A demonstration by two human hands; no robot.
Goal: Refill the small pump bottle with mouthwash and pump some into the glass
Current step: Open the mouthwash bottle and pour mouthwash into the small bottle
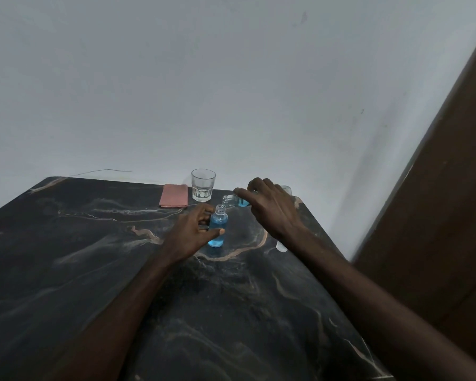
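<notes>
A small clear bottle (217,229) stands upright on the dark marble table (94,257), uncapped and nearly full of blue liquid. My left hand (193,232) grips its left side. My right hand (270,207) holds a second clear bottle of blue mouthwash (235,201) tipped on its side, its open mouth right above the small bottle's neck. An empty clear glass (203,184) stands behind them near the wall. A small white part (281,247), perhaps the pump top, lies on the table under my right wrist, mostly hidden.
A folded pink cloth (174,195) lies to the left of the glass. The grey wall rises directly behind the table. A brown wooden panel (437,215) stands close to the table's right edge. A thin wire (107,171) runs along the wall.
</notes>
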